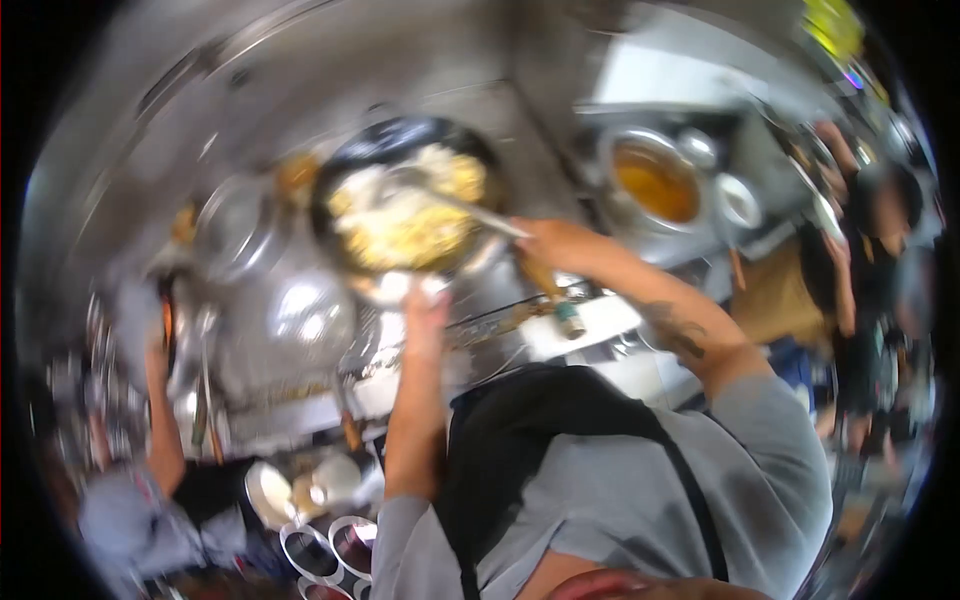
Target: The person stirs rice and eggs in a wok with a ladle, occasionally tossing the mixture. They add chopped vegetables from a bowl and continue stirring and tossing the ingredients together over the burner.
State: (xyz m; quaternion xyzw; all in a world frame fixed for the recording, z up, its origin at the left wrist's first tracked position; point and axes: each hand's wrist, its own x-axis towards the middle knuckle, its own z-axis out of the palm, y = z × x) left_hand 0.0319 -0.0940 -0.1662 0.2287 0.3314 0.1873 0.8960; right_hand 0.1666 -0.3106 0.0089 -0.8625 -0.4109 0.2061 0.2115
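Observation:
A dark wok [400, 140] sits on the steel range with yellow and white food [415, 232] in it, perhaps egg and rice; blur hides the detail. My right hand [552, 245] is closed round the handle of a metal ladle [465, 205], whose head rests in the food. At the wok's near edge, my left hand [428, 305] grips the rim, with a whitish, cloth-like patch beside the fingers. That hand is smeared by motion. Below my right forearm, a wooden-handled tool [545, 280] lies across the range's front edge.
To the right stands a pot of amber liquid [655, 180]. Left of the wok are a metal bowl [235, 230] and a shiny pan [300, 320]. Sauce containers [310, 552] stand at lower left. A co-worker [150, 510] works at left; other people are at far right.

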